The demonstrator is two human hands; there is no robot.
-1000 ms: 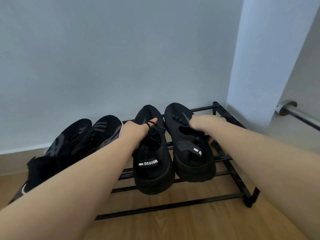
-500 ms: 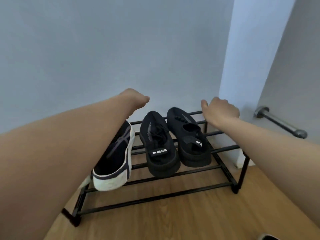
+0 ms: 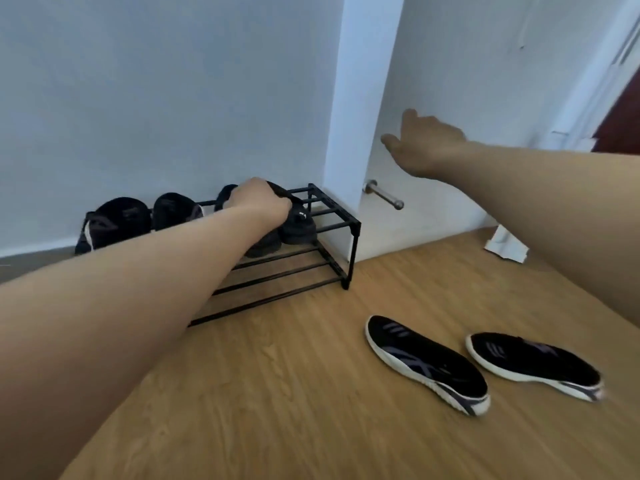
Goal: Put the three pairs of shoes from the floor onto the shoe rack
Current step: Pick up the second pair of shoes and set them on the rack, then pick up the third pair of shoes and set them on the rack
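Observation:
A low black shoe rack [image 3: 341,225] stands against the wall. Its top tier carries a dark grey-patterned pair of sneakers [image 3: 117,220] on the left and an all-black pair of shoes [image 3: 298,226] on the right. My left hand [image 3: 258,202] hovers in front of the all-black pair with its fingers curled and nothing seen in it. My right hand [image 3: 422,143] is raised in the air before the white wall, fingers spread, empty. A third pair lies on the wooden floor to the right: one black white-soled sneaker [image 3: 426,362] and its mate [image 3: 533,362], side by side.
A white wall corner [image 3: 360,98] juts out just right of the rack. A metal rod [image 3: 382,195] sticks out from the wall low down. A white piece of trim [image 3: 505,244] sits at the floor edge, and a dark red door [image 3: 620,123] shows at far right.
Both hands have let go of the all-black shoes, which stay on the rack. The view has pulled back and turned right, bringing the pair on the floor into sight. My right hand rose.

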